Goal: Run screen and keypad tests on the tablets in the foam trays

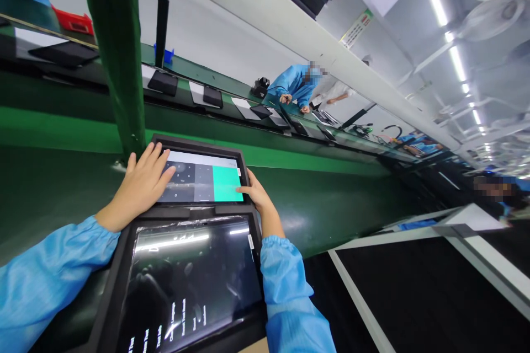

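In the head view, a lit tablet (202,179) lies in a black tray (199,146); its screen shows a dark number pad with a green block on the right. My left hand (143,185) is open, fingers spread across the tablet's left edge and screen. At the right edge, my right hand (257,194) grips the tablet and tray side, with its thumb on the green block. Nearer to me is a second tablet (194,281) in a similar black tray, its dark screen showing sideways lines of white text and glossy reflections. Neither hand is on that second screen.
A green bench (323,198) runs beneath the trays, and a green post (114,49) rises behind my left hand. Beyond, a line (226,113) carries several dark tablets on white sheets. A person in blue (292,85) works there. At lower right is a white frame (360,298).
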`<state>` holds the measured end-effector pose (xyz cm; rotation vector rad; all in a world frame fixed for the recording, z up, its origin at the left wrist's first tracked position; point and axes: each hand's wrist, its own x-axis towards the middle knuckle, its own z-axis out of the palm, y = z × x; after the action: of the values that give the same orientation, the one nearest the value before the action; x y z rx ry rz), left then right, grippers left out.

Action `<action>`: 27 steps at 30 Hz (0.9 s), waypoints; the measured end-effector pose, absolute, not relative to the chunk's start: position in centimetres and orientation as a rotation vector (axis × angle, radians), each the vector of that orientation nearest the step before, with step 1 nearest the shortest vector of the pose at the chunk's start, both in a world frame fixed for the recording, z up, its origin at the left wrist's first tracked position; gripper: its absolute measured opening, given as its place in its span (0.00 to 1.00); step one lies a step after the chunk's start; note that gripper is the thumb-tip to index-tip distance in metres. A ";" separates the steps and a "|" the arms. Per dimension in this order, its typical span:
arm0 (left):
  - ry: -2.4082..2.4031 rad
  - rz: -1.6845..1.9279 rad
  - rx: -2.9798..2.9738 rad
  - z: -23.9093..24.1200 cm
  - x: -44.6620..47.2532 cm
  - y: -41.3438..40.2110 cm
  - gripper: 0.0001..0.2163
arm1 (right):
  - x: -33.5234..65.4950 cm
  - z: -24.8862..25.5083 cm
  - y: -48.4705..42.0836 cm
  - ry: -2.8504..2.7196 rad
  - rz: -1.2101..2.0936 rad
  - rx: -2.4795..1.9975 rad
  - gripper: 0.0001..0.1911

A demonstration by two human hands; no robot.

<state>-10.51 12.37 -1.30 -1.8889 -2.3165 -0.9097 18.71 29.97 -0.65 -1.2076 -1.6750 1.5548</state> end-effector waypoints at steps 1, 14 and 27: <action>-2.324 -0.933 -1.873 -1.3 -10.5 12.4 0.33 | 18.6 -0.7 30.0 -1.678 1.536 -1.218 0.45; -2.304 -1.032 -1.884 -1.2 -10.3 12.3 0.32 | 18.2 -0.4 29.6 -1.683 1.497 -1.265 0.46; -2.387 -1.087 -1.991 -1.8 -9.9 6.9 0.29 | 21.2 5.8 17.6 -1.948 1.018 -1.219 0.19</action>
<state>-9.87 6.94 -1.79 -1.9907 -2.3867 -1.0874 21.19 17.57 5.80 -1.2194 -1.9484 1.0175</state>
